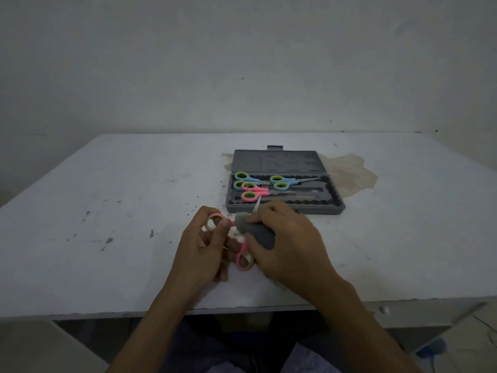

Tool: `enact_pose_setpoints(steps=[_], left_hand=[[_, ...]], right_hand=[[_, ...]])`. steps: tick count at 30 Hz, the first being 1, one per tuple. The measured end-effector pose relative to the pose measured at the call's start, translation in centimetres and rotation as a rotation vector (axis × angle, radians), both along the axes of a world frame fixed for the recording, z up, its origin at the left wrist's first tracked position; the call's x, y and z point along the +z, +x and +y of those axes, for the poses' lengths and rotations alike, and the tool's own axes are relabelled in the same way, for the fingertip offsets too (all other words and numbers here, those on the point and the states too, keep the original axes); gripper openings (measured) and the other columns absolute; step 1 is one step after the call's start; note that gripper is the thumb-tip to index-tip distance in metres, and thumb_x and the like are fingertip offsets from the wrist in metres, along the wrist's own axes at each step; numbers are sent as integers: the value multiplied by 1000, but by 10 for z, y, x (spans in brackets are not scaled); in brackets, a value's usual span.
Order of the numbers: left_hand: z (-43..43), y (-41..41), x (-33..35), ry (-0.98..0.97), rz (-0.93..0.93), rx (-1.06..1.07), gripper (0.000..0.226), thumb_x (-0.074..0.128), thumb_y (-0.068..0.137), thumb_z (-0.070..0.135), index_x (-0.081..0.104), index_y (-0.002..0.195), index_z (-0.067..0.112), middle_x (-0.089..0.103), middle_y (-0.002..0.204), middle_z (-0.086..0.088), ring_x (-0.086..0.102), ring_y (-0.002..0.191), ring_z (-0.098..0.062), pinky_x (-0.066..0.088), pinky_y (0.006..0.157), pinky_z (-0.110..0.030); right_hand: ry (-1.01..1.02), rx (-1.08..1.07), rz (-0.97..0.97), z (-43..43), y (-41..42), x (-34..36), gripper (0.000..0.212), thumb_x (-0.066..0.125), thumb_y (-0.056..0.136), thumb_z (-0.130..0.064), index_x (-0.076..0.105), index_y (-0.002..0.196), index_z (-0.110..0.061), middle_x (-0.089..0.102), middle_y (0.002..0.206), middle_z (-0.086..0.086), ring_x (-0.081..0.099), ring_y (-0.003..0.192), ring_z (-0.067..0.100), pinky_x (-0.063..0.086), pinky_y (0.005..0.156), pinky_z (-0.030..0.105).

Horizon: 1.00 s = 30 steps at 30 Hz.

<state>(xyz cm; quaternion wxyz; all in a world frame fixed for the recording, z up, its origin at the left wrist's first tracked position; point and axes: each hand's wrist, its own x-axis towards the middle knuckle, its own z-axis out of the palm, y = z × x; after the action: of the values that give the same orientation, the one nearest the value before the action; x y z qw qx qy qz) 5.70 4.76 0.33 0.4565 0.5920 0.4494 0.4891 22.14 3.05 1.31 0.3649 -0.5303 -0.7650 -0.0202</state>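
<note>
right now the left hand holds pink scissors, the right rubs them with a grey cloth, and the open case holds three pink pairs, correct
Not quite: the head view shows the open case holding two blue pairs and one pink pair. The left hand, pink scissors, right hand and grey cloth are as stated.

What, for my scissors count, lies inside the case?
In the case: left blue pair, right blue pair, pink pair overlapping the left one. The right hand and cloth hide part of its near rim.
</note>
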Motion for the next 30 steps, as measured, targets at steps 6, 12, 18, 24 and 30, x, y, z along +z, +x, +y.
enact_pose_setpoints(steps=[6,12,18,24,30], left_hand=[[-1,0,0,1,4,8,12,50,100,25,52,94,16,69,67,-19,63,46,-31,44,37,-29],[0,0,1,1,7,22,10,50,99,24,52,93,16,70,65,-16,63,47,-29,45,37,-31],[-1,1,1,6,52,15,11,50,99,27,52,94,17,72,67,-13,64,49,-31,44,36,-27],[-1,-1,1,32,71,20,13,51,99,27,53,95,15,71,67,-13,62,44,-26,45,35,-28],[-2,-2,1,32,61,26,14,50,98,30,53,93,17,71,67,-13,58,43,-31,44,36,-29]], right_hand=[[-14,-6,6,-1,1,0,25,64,83,-37,62,101,-21,55,101,-4,53,79,14,50,70,39],[11,-103,85,7,9,3,24,59,86,-36,63,104,-21,57,104,-4,54,87,13,50,75,41],[29,-152,87,9,10,7,23,59,88,-35,63,106,-21,56,104,-2,55,86,15,51,76,44],[-23,-73,26,5,4,4,22,62,87,-35,63,106,-23,56,105,-3,54,87,12,50,77,43],[-28,-19,10,2,1,2,24,61,87,-37,63,106,-22,55,105,-5,54,88,13,50,77,41]])
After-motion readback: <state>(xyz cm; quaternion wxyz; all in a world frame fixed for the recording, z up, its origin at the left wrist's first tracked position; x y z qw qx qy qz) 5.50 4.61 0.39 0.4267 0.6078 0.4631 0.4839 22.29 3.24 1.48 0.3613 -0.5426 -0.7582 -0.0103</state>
